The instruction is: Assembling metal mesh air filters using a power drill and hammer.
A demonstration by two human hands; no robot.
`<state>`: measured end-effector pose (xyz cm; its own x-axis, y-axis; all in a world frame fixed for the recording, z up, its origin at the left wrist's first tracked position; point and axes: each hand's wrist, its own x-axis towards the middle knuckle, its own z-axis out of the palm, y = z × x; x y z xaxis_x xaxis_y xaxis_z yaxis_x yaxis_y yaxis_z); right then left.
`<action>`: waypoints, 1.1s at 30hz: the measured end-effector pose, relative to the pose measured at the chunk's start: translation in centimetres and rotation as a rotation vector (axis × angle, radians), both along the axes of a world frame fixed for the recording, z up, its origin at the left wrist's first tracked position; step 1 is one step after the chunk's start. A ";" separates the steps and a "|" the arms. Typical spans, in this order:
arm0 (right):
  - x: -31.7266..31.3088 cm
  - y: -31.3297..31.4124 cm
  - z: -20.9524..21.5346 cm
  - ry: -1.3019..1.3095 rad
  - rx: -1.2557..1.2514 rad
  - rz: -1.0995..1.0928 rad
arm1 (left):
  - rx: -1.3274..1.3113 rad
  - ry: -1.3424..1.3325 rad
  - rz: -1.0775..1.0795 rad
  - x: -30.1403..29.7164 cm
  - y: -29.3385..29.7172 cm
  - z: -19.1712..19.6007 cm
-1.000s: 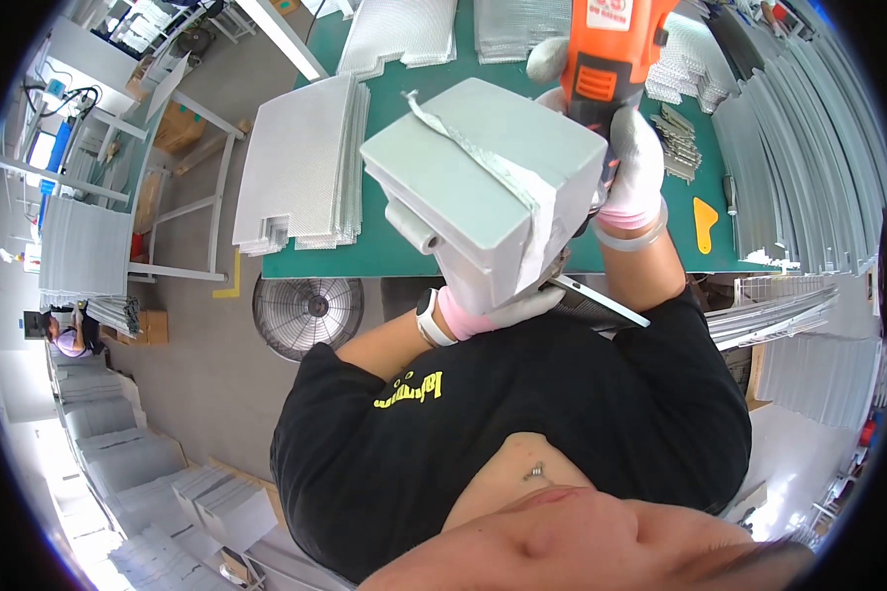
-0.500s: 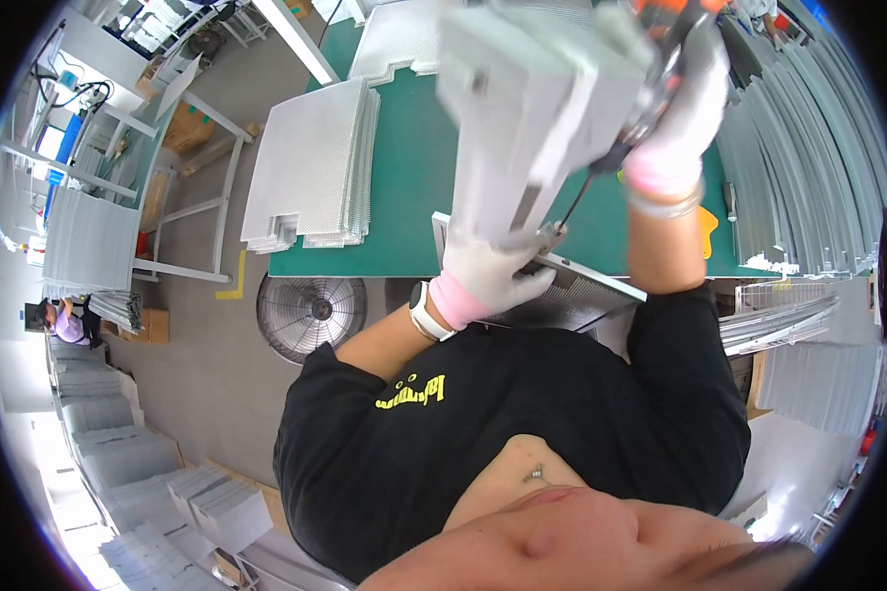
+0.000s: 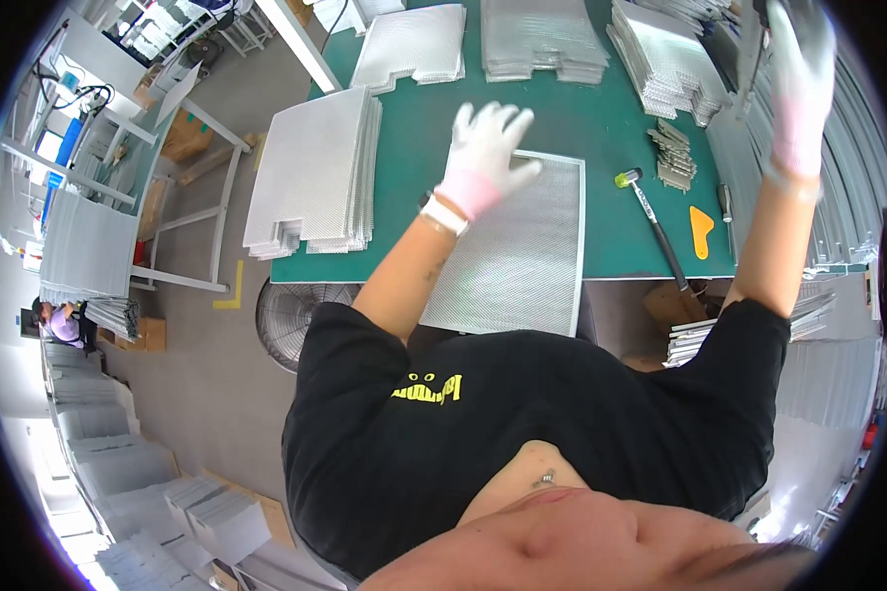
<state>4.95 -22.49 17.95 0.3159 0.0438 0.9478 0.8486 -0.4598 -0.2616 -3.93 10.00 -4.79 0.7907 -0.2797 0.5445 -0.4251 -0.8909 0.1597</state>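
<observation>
My left hand (image 3: 488, 158), in a white glove with a pink cuff, is open with its fingers spread. It is at the upper left corner of a framed mesh panel (image 3: 517, 241); whether it touches the panel I cannot tell. This silver-edged panel lies on the green table and juts over its front edge toward me. My right hand (image 3: 803, 79), gloved likewise, reaches far to the upper right, beside a grey upright part (image 3: 752, 59). Its fingers are blurred and partly cut off by the picture's edge, so any grip is hidden.
Stacks of notched mesh sheets (image 3: 310, 167) stand left and along the back (image 3: 542, 39). Right of the panel lie a hammer (image 3: 650, 217), a yellow scraper (image 3: 701, 231), a screwdriver (image 3: 724, 202) and small metal strips (image 3: 672, 156). Long grey profiles (image 3: 848, 158) line the right side.
The bulky pale block has left the middle, and the orange-black tool is out of sight. My left hand has let go and risen. My right hand moved right. The framed panel now lies flat.
</observation>
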 end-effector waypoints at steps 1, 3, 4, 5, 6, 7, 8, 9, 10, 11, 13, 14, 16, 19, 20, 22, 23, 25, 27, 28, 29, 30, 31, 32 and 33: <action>-0.6 -0.6 -2.4 -0.094 -0.058 0.066 | -0.033 0.005 -0.036 -1.5 0.7 -0.9; -6.6 1.0 -8.1 -0.023 0.044 -0.298 | -0.093 0.022 -0.057 -5.4 2.1 -2.2; -6.7 -1.1 -12.6 -0.029 -0.184 -0.473 | -0.114 0.038 -0.003 -8.2 3.5 -2.9; -7.9 -2.3 -16.0 0.140 -0.361 -0.351 | -0.217 0.049 0.041 -10.5 4.9 -4.5; -8.4 -4.3 -20.9 0.199 -0.538 -0.398 | -0.317 0.060 0.084 -12.8 6.0 -6.3; -9.9 -5.7 -25.0 0.518 -0.674 -0.458 | -0.350 0.044 0.190 -15.3 6.8 -7.7; -11.8 -6.5 -28.1 0.865 -0.846 -0.591 | -0.380 0.028 0.301 -18.0 7.2 -9.1; -12.0 -7.9 -31.7 0.922 -0.907 -0.619 | -0.627 0.109 0.352 -20.5 7.3 -10.7; -11.2 -7.5 -32.4 0.937 -0.951 -0.644 | -0.871 0.187 0.418 -22.9 7.4 -12.2; -10.8 -6.0 -31.5 0.989 -0.940 -0.629 | -1.044 0.310 0.467 -24.8 7.3 -13.9; -10.0 -2.7 -30.4 1.063 -0.832 -0.496 | -1.373 0.678 0.479 -26.7 6.8 -14.4; -9.3 -1.4 -30.4 1.079 -0.730 -0.378 | -1.464 0.894 0.432 -27.0 6.8 -14.2; -7.8 3.3 -30.3 0.925 -0.542 -0.033 | -1.836 0.939 0.264 -27.7 6.3 -15.7; -7.2 10.9 -29.2 0.851 -0.605 0.234 | -2.025 0.828 0.120 -27.0 5.2 -15.0; -6.5 13.0 -30.6 0.792 -0.654 0.237 | -2.031 0.830 0.129 -26.8 4.9 -14.5; -6.8 17.1 -28.8 0.911 -0.999 0.114 | -2.090 0.758 0.179 -26.9 4.4 -13.9; -6.5 17.5 -28.7 0.913 -1.014 0.131 | -2.126 0.746 0.151 -27.2 4.4 -13.9; -6.2 18.3 -29.0 0.810 -0.996 0.083 | -2.161 0.712 0.152 -27.4 4.0 -13.8; -6.6 19.0 -29.8 0.785 -1.047 0.062 | -2.206 0.669 0.052 -27.8 4.1 -14.6; -6.7 18.9 -30.4 0.760 -1.084 0.018 | -2.219 0.662 0.071 -27.6 3.9 -14.4; -5.9 18.5 -31.8 0.678 -1.127 -0.046 | -2.219 0.658 0.071 -27.2 3.6 -14.1; -6.4 18.7 -31.5 0.682 -1.138 -0.029 | -2.218 0.654 0.073 -27.2 3.5 -13.9; -6.5 19.0 -30.5 0.694 -1.086 -0.003 | -2.242 0.641 0.046 -27.2 3.6 -14.2; -6.5 19.3 -29.6 0.706 -1.034 0.022 | -2.248 0.631 0.058 -27.3 3.7 -14.4; -6.7 19.4 -29.1 0.764 -1.112 0.006 | -2.235 0.644 0.048 -27.3 3.7 -14.3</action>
